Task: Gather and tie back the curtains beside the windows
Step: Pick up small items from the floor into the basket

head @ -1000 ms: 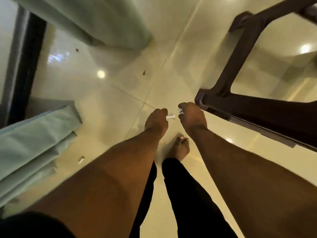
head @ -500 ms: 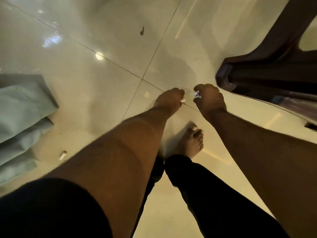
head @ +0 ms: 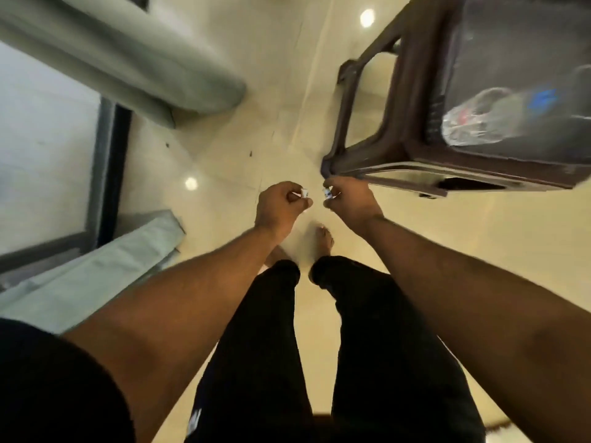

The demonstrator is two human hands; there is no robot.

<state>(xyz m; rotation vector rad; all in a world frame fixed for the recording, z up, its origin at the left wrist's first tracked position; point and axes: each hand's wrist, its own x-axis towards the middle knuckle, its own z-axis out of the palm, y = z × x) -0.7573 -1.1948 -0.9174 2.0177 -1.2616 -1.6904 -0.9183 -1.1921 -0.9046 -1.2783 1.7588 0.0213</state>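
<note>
A glossy cream tiled floor filled the view from above, reflecting two round ceiling lights. Two pale green fabric curtains were visible at the left: one long bundled curtain lay across the upper left, and a second folded curtain hung at the lower left, beside a dark-framed window. Both curtains were well apart from the hands. One dark brown plastic table stood at the upper right, with one clear plastic bottle lying on its top. The person's two bare arms reached forward over black trousers and bare feet. The left hand had curled fingers pinching one small white piece. The right hand, just beside the table's corner, pinched another small white piece. The two pieces were near each other but apart; what they were was too small to tell.
</note>
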